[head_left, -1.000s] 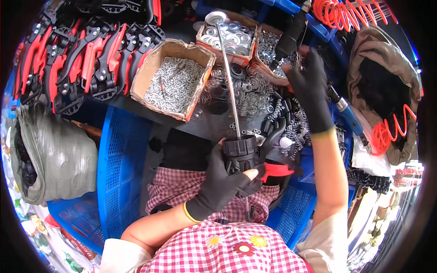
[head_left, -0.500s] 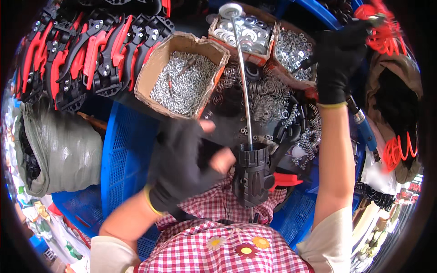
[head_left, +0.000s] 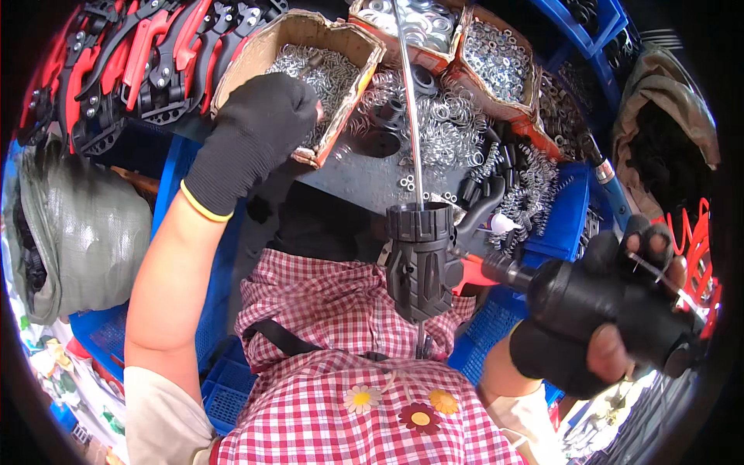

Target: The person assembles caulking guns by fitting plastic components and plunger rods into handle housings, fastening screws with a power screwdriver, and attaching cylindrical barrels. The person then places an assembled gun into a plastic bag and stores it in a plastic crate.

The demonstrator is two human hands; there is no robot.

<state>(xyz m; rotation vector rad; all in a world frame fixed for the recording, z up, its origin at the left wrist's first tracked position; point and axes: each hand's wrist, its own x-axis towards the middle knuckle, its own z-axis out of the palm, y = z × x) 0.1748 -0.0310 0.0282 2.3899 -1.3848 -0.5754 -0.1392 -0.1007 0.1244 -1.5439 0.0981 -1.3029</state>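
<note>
A black ribbed plastic tool head (head_left: 418,263) stands upright before my apron, with a long metal rod (head_left: 411,116) rising from its top. A red lever (head_left: 474,279) juts out on its right. My right hand (head_left: 562,360), in a black fingerless glove, is wrapped round a black power screwdriver (head_left: 508,271). The driver's bit points left at the tool head's side; contact is hard to make out. My left hand (head_left: 263,120), gloved too, is closed over the near part of a cardboard box (head_left: 232,74) of small screws (head_left: 329,66). Its fingertips are mostly hidden.
Boxes of washers (head_left: 422,27) and nuts (head_left: 496,66) stand at the back. Loose springs (head_left: 446,132) cover the bench behind the rod. Red-and-black pruner parts (head_left: 147,58) lie far left. A blue-handled driver (head_left: 612,190) and red coiled hose (head_left: 701,256) are right.
My right hand has come down from the back right and now holds the screwdriver beside the tool head. My left hand has moved from beside the tool head up to the screw box.
</note>
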